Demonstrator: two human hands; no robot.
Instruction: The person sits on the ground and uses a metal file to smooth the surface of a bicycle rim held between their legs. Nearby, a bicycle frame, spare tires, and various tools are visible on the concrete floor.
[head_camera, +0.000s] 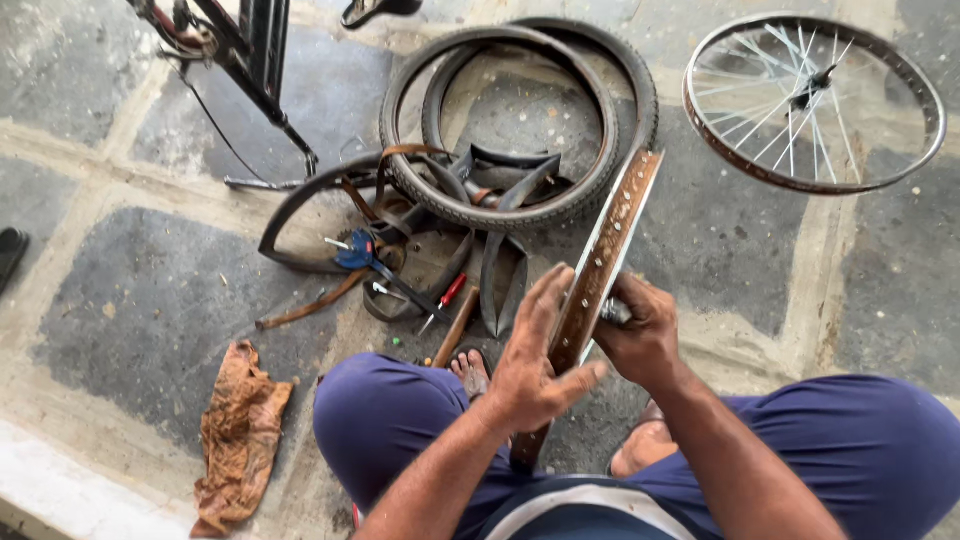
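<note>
The rusty wheel rim (600, 262) stood on edge between the person's knees. The left hand (533, 365) lay spread against it; the right hand (640, 330) clenched a small metal tool (614, 311). The tool could have slipped and pinched fingers.

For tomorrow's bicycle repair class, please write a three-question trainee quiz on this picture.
1. True or false: the left hand lies flat against the rusty wheel rim.
2. What lies on the floor at lower left? A) brown rag B) helmet C) pump
3. How many tyres lie stacked ahead?

Key: 1 true. 2 A. 3 two; the spoked wheel lies apart, and the right hand grips the rim's far side.
</note>
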